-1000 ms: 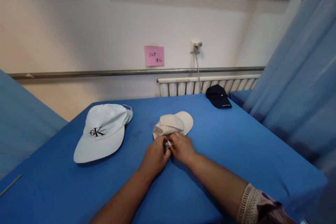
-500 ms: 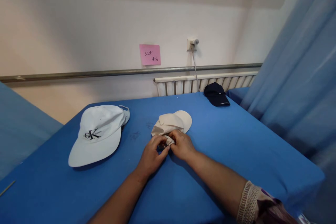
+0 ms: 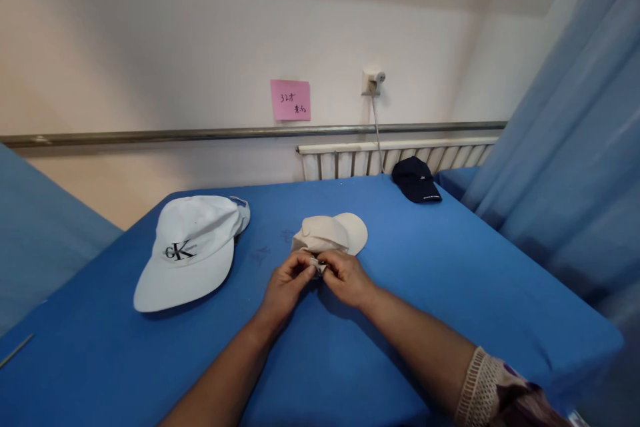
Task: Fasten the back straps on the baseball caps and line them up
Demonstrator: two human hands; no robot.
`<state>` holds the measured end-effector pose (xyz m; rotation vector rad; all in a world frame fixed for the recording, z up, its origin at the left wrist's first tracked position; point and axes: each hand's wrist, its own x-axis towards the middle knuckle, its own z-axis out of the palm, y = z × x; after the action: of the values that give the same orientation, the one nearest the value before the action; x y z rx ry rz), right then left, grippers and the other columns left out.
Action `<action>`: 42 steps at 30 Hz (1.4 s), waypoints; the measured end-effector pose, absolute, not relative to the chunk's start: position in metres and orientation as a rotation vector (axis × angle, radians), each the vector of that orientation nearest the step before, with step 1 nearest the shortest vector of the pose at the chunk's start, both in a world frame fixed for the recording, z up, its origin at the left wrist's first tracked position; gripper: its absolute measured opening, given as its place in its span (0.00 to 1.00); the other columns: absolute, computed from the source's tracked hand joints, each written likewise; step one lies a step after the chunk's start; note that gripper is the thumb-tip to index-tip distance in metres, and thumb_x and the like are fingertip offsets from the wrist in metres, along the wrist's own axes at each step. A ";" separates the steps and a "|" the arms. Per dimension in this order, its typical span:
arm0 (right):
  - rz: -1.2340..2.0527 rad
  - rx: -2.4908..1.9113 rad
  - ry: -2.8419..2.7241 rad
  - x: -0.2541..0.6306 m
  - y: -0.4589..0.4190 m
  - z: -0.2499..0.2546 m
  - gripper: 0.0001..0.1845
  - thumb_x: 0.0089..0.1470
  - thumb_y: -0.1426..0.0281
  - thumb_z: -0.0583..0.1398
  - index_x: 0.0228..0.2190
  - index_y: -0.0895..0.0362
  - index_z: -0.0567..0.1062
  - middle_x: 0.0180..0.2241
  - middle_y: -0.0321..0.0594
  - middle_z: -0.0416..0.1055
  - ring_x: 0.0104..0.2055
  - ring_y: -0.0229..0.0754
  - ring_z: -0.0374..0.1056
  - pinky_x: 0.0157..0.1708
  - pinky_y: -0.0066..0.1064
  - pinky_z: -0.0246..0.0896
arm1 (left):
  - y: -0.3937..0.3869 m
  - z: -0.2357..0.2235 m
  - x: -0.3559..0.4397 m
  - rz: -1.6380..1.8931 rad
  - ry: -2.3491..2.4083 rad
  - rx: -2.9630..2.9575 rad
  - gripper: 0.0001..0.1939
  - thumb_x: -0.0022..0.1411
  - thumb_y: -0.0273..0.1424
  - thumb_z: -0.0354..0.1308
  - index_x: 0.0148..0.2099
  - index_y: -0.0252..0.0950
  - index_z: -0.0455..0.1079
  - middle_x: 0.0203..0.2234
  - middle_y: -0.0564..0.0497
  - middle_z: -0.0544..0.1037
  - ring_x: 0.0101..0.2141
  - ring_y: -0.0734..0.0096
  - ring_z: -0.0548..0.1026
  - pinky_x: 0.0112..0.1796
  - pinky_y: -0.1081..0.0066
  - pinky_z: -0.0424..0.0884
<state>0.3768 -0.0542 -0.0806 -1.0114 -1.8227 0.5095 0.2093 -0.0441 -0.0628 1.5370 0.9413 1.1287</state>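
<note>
A white baseball cap point(image 3: 197, 240) with black lettering lies left of the beige baseball cap point(image 3: 323, 235), its brim toward the person, and a navy baseball cap point(image 3: 416, 180) sits near the far right corner. A thin stick point(image 3: 17, 351) lies by the left edge. The beige cap rests mid-table, brim pointing away to the right, its back strap point(image 3: 319, 269) toward the person. The left hand point(image 3: 284, 287) has its grip pinching the strap between thumb and fingers; the right hand point(image 3: 347, 280) pinches it just beside, and the fingers hide much of it. Smooth blue cloth covers the table point(image 3: 440, 280). Behind run a radiator point(image 3: 345, 147) and a metal rail point(image 3: 200, 135), below a pink note point(image 3: 291, 101) and a plugged-in socket point(image 3: 371, 83); blue curtains point(image 3: 565, 133) hang at both sides
</note>
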 end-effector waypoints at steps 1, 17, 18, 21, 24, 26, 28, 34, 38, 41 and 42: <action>0.528 -1.025 -1.786 0.376 -0.053 -0.082 0.14 0.53 0.78 0.54 0.39 0.57 0.75 0.36 0.40 0.76 0.37 0.40 0.71 0.40 0.31 0.65 | -0.045 -0.063 0.210 1.136 0.915 1.488 0.12 0.58 0.40 0.61 0.33 0.37 0.67 0.33 0.51 0.73 0.35 0.68 0.72 0.40 0.67 0.70; 0.546 -0.939 -1.704 0.379 -0.051 -0.085 0.20 0.51 0.79 0.56 0.45 0.55 0.74 0.42 0.42 0.73 0.44 0.42 0.70 0.45 0.35 0.67 | -0.050 -0.058 0.211 0.994 1.218 2.091 0.08 0.60 0.37 0.56 0.36 0.37 0.71 0.35 0.49 0.77 0.39 0.62 0.75 0.44 0.64 0.68; 0.521 -0.933 -1.743 0.381 -0.053 -0.081 0.21 0.50 0.78 0.57 0.47 0.54 0.73 0.44 0.43 0.71 0.46 0.43 0.69 0.47 0.36 0.66 | -0.050 -0.057 0.211 1.001 1.210 2.074 0.08 0.61 0.37 0.56 0.35 0.37 0.70 0.34 0.49 0.77 0.38 0.63 0.75 0.43 0.64 0.68; 0.498 -0.879 -1.815 0.385 -0.058 -0.069 0.22 0.50 0.72 0.63 0.49 0.53 0.72 0.47 0.44 0.67 0.51 0.46 0.65 0.52 0.40 0.63 | -0.052 -0.054 0.210 1.000 1.186 2.020 0.08 0.61 0.36 0.54 0.33 0.37 0.69 0.30 0.51 0.76 0.36 0.65 0.74 0.41 0.66 0.69; 0.530 -0.826 -1.817 0.389 -0.058 -0.065 0.15 0.52 0.69 0.64 0.44 0.53 0.74 0.42 0.41 0.68 0.47 0.43 0.67 0.49 0.38 0.64 | -0.054 -0.051 0.209 0.999 1.172 1.949 0.07 0.60 0.34 0.54 0.33 0.36 0.70 0.28 0.52 0.75 0.34 0.66 0.73 0.39 0.67 0.68; 0.519 -0.790 -1.841 0.390 -0.057 -0.065 0.11 0.52 0.69 0.64 0.40 0.53 0.75 0.39 0.39 0.69 0.44 0.42 0.68 0.47 0.36 0.65 | -0.054 -0.051 0.210 1.003 1.139 1.870 0.08 0.60 0.35 0.55 0.33 0.36 0.70 0.28 0.52 0.74 0.32 0.67 0.72 0.38 0.68 0.69; 0.474 -0.775 -1.884 0.390 -0.056 -0.067 0.09 0.53 0.69 0.64 0.38 0.53 0.75 0.37 0.39 0.70 0.42 0.41 0.68 0.45 0.35 0.65 | -0.052 -0.053 0.210 1.006 1.102 1.809 0.09 0.60 0.36 0.56 0.32 0.36 0.69 0.27 0.52 0.74 0.31 0.68 0.71 0.36 0.68 0.69; 0.356 -0.863 -1.825 0.391 -0.055 -0.072 0.07 0.55 0.69 0.62 0.38 0.56 0.72 0.37 0.41 0.71 0.40 0.42 0.68 0.41 0.34 0.65 | -0.034 -0.056 0.191 1.057 1.266 1.901 0.09 0.58 0.37 0.56 0.29 0.38 0.70 0.24 0.52 0.73 0.29 0.66 0.70 0.32 0.68 0.68; 0.365 -0.886 -1.752 0.394 -0.051 -0.074 0.08 0.55 0.68 0.62 0.38 0.56 0.72 0.36 0.41 0.72 0.38 0.41 0.69 0.38 0.32 0.66 | -0.024 -0.044 0.167 0.875 1.329 1.997 0.11 0.58 0.34 0.53 0.25 0.38 0.70 0.21 0.51 0.74 0.27 0.64 0.72 0.30 0.68 0.67; 0.374 -0.899 -1.735 0.392 -0.051 -0.077 0.08 0.55 0.67 0.62 0.37 0.56 0.72 0.35 0.41 0.72 0.37 0.41 0.69 0.36 0.32 0.66 | -0.033 -0.041 0.170 0.647 1.135 2.028 0.13 0.58 0.33 0.51 0.26 0.37 0.73 0.22 0.50 0.77 0.26 0.64 0.74 0.31 0.68 0.70; 0.358 -0.900 -1.729 0.389 -0.052 -0.077 0.08 0.56 0.66 0.62 0.37 0.55 0.72 0.35 0.41 0.72 0.37 0.41 0.69 0.37 0.32 0.66 | -0.038 -0.043 0.176 0.588 1.053 2.036 0.11 0.58 0.32 0.52 0.31 0.37 0.75 0.25 0.50 0.79 0.28 0.64 0.76 0.32 0.68 0.71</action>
<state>0.3891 -0.0524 -0.0773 -0.9002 -1.7295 0.3579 0.1760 -0.0380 -0.0425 2.0362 1.0528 0.5876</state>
